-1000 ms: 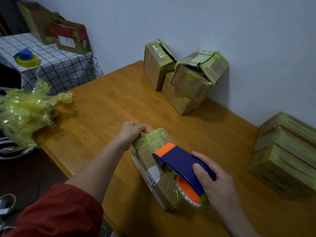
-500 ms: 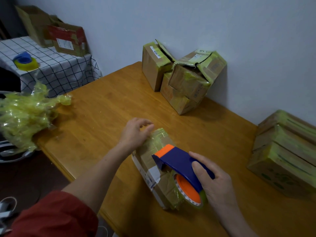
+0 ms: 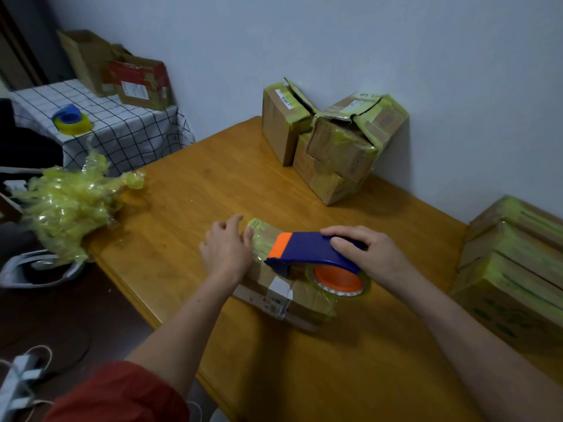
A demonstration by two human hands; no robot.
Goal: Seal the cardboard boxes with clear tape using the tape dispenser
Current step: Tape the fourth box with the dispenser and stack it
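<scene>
Swung sideways, tape dispenser (image 3: pixel 310 249) atop box (image 3: pixel 310 301), label (image 3: pixel 278 295) unreadable

1. Desk (image 3: pixel 189 208): warm wood, smooth, with a soft sheen
2. Cardboard box (image 3: pixel 304 295): matt brown card, creased, banded with glossy yellowish tape, with a white paper label on its side
3. Tape dispenser (image 3: pixel 307 248): smooth blue and orange plastic, faintly shiny
4. Tape roll (image 3: pixel 338 287): clear glossy film
5. Wad of tape (image 3: pixel 67 205) at 9 o'clock: crinkled, shiny film
6. Tablecloth (image 3: pixel 128 129) at 10 o'clock: matt checked cloth
7. Sleeve (image 3: pixel 115 394) at 7 o'clock: matt red cloth
</scene>
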